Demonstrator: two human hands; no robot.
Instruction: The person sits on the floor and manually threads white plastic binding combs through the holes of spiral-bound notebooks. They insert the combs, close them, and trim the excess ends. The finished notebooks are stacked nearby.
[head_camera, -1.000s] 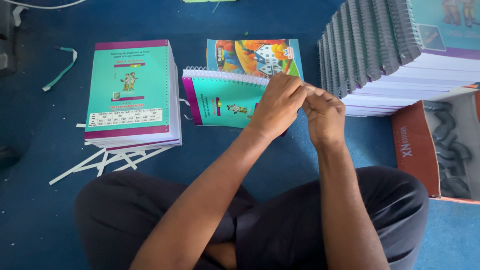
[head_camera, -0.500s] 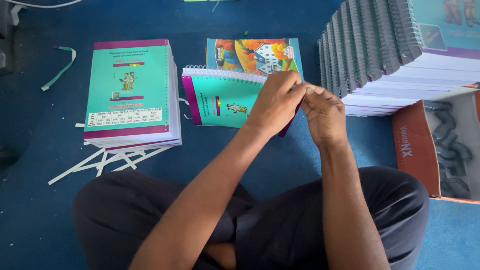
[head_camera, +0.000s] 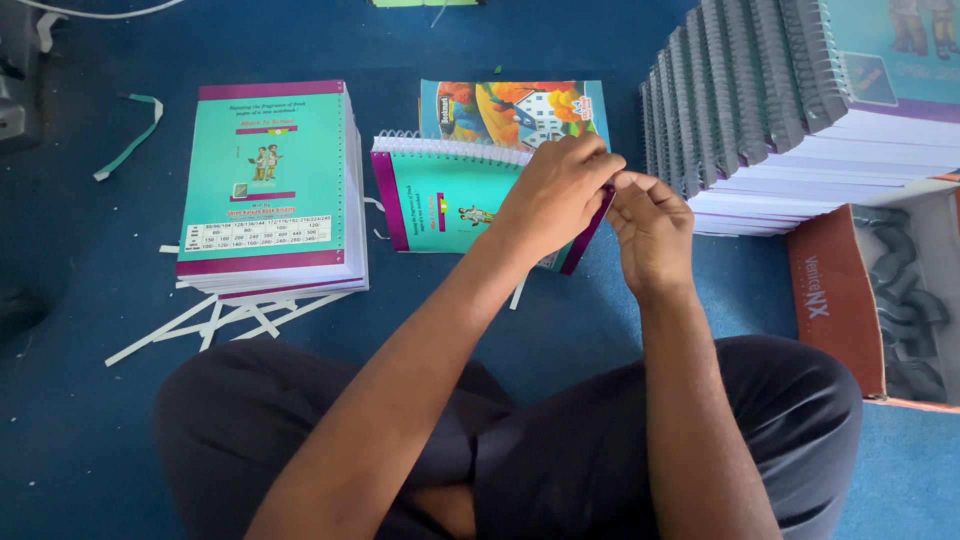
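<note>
A spiral notebook (head_camera: 440, 205) with a teal cover and a purple border lies on the blue floor in front of my crossed legs. My left hand (head_camera: 555, 195) lies over its right part, with the fingers curled onto the right edge. My right hand (head_camera: 650, 225) meets it there, fingertips pinched against that same edge near the top corner. What the fingertips pinch is too small to make out. A book with a colourful picture cover (head_camera: 515, 105) lies partly under the notebook's far side.
A stack of teal notebooks (head_camera: 265, 180) stands at the left, with white paper strips (head_camera: 220, 320) by its near edge. A tall leaning stack of spiral-bound notebooks (head_camera: 760, 100) fills the upper right. A cardboard box (head_camera: 835, 300) of dark coils sits at the right.
Both hands stay at the notebook's right edge; only the fingertips have shifted slightly. Nothing else has moved.
</note>
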